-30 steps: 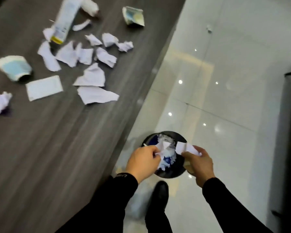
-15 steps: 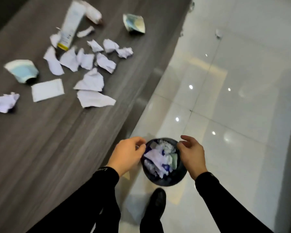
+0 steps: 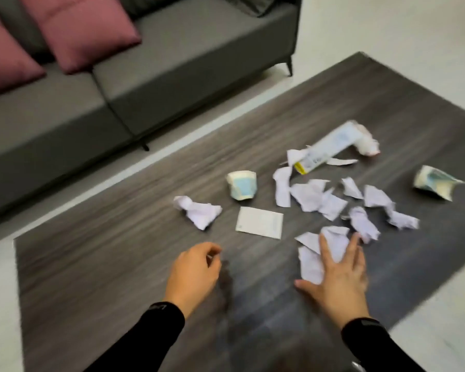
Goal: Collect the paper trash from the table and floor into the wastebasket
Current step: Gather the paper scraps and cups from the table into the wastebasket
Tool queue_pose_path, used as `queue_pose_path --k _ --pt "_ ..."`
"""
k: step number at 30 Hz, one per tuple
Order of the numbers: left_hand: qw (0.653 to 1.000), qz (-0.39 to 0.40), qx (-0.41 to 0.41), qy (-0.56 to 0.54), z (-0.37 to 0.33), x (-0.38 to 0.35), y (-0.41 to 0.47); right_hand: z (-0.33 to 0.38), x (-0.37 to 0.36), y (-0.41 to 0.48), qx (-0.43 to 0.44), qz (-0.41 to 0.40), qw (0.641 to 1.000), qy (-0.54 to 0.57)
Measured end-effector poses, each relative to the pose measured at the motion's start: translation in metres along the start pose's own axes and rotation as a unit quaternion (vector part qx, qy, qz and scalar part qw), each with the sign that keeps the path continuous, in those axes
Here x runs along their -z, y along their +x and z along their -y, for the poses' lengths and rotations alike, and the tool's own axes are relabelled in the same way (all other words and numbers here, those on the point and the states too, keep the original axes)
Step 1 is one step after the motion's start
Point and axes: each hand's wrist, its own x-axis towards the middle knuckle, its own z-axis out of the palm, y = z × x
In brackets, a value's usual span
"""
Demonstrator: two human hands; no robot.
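Note:
Several torn and crumpled white paper scraps [image 3: 317, 197] lie scattered on the dark wood table [image 3: 118, 264]. My right hand [image 3: 336, 277] is spread flat, fingers apart, resting on two torn pieces [image 3: 310, 261] at the near edge of the pile. My left hand [image 3: 195, 272] hovers over bare tabletop, fingers loosely curled, holding nothing that I can see. A crumpled ball [image 3: 199, 212] and a flat white slip [image 3: 259, 222] lie just beyond it. Two crushed paper cups [image 3: 242, 185] [image 3: 435, 182] and a long white carton [image 3: 330, 150] lie farther back. The wastebasket is out of view.
A grey sofa [image 3: 172, 76] with pink cushions [image 3: 78, 30] stands behind the table, across a strip of pale floor [image 3: 199, 135]. The table's right edge [image 3: 440, 285] runs close to my right arm.
My view has swung from the wastebasket on the floor to the table. Both hands left the basket empty; my right hand now lies on torn paper.

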Motion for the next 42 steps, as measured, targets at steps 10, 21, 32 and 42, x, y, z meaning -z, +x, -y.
queue_pose_path --k 10,21,32,42 --pt "0.985 0.061 -0.035 0.16 0.026 -0.001 0.123 -0.022 -0.025 0.031 0.062 -0.113 0.988 0.082" --pt "0.939 0.19 -0.261 0.123 -0.041 -0.053 0.075 0.002 0.006 0.033 0.032 -0.167 0.963 0.209" --pt "0.936 0.221 -0.093 0.257 -0.07 -0.068 0.098 0.004 0.024 0.041 0.011 -0.18 0.947 0.265" --pt "0.956 0.037 -0.264 0.124 -0.068 -0.043 0.098 -0.02 0.032 0.056 -0.111 -0.113 0.96 0.232"
